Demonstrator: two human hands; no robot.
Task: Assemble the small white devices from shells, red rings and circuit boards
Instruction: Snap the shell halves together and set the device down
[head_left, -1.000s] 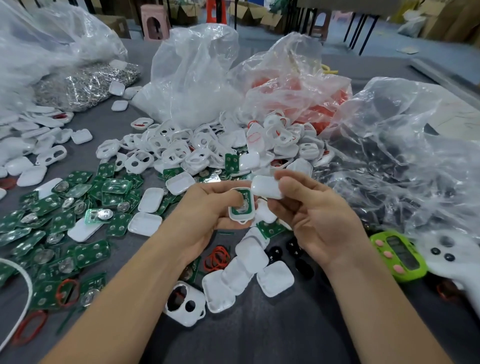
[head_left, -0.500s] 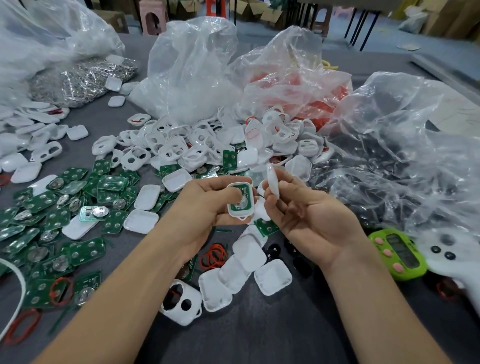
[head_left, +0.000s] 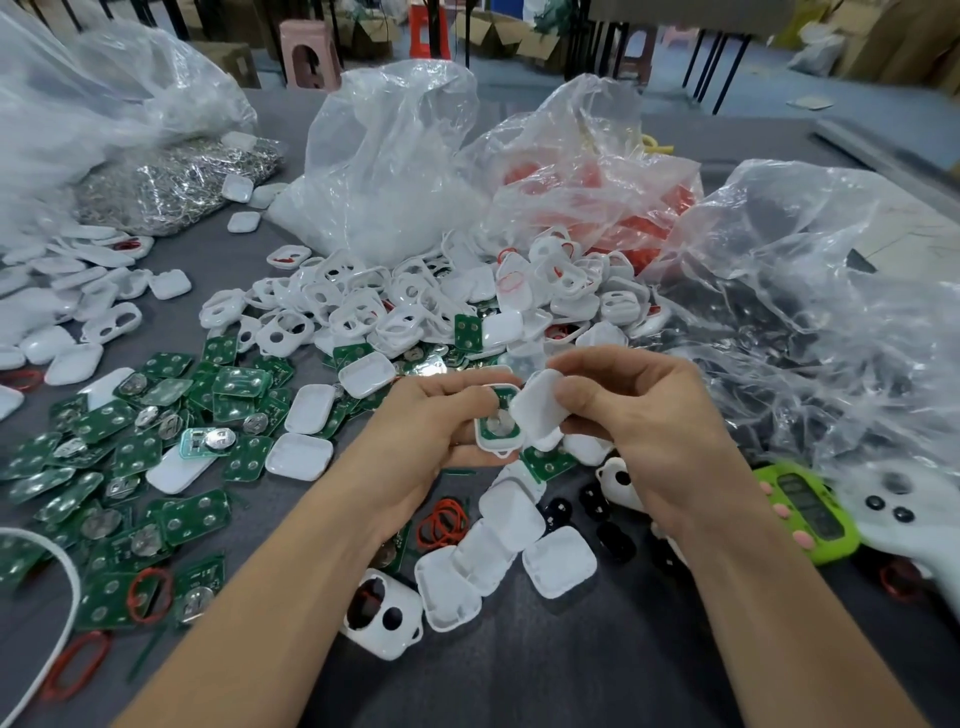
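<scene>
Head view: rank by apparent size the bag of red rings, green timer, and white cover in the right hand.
bag of red rings
green timer
white cover, though held nearer the camera

The left hand (head_left: 426, 421) grips a board-filled shell (head_left: 497, 427), the right hand (head_left: 639, 415) pinching a white cover (head_left: 540, 410) tilted at that shell's right edge
</scene>
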